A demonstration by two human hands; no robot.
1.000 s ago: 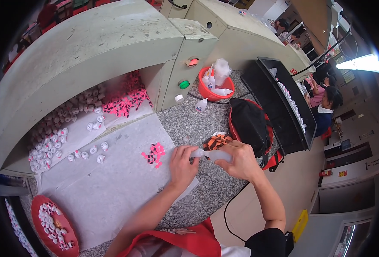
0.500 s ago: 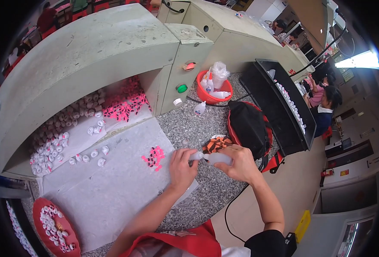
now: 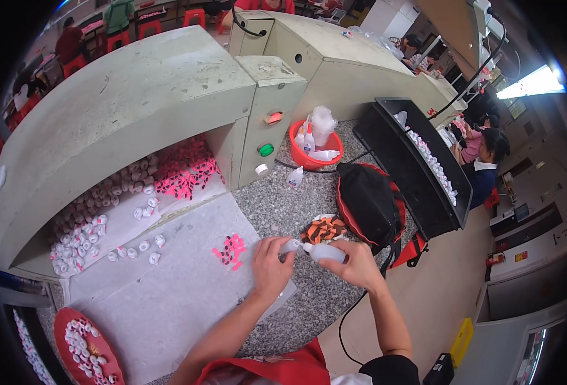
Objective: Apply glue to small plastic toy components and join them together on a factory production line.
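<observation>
My left hand point(image 3: 270, 268) is closed on a small white rounded piece point(image 3: 290, 246), its far end showing past my fingertips. In my right hand point(image 3: 359, 264) lies a translucent white squeeze bottle point(image 3: 327, 254), tipped on its side. The bottle's nozzle points left and is at or very near the white piece; contact cannot be made out. Just beyond my hands is a heap of orange and black pieces point(image 3: 325, 228). Left of my left hand, pink and dark flat pieces point(image 3: 230, 251) are scattered on a white sheet point(image 3: 161, 308).
A pale machine point(image 3: 149, 83) arches over white pieces point(image 3: 81, 247) and pink pieces point(image 3: 190, 170). Bottles stand in a red tub point(image 3: 296, 154); another bottle point(image 3: 294, 177) stands nearby. A black bag point(image 3: 370, 205), a black tray point(image 3: 418, 173) and a red dish point(image 3: 113, 359) surround the work area.
The view has shifted slightly. The squeeze bottle is tilted a little more, its nozzle now showing against the white piece's end. Both hands keep their hold.
</observation>
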